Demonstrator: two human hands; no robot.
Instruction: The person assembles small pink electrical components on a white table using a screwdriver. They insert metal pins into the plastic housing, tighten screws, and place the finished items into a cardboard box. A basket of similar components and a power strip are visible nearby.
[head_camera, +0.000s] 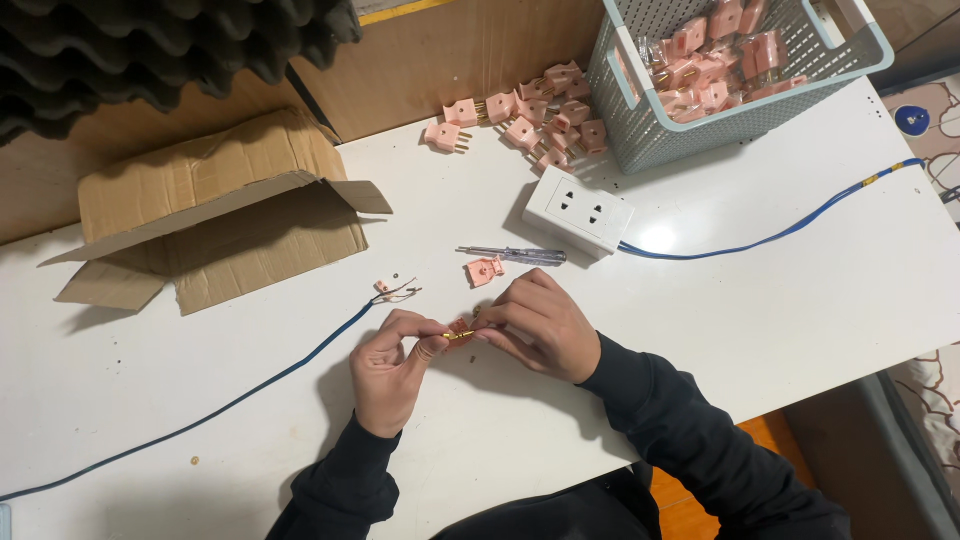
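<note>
Both hands meet over the white table (780, 300) near its front edge. My left hand (392, 362) and my right hand (538, 325) pinch a small pink plug part with brass prongs (459, 331) between their fingertips. Just beyond the fingers lies a pink plug half (484, 270) and a clear-handled screwdriver (512, 254). A blue cable (250, 392) with bared wire ends (398, 292) lies left of the hands, and a small pink piece (381, 287) sits beside those ends.
A white socket block (578, 210) with a blue cord (780, 236) sits behind the hands. Several pink plugs (530, 115) are piled at the back beside a grey basket (640, 130) holding more. An open cardboard box (215, 215) lies at the left.
</note>
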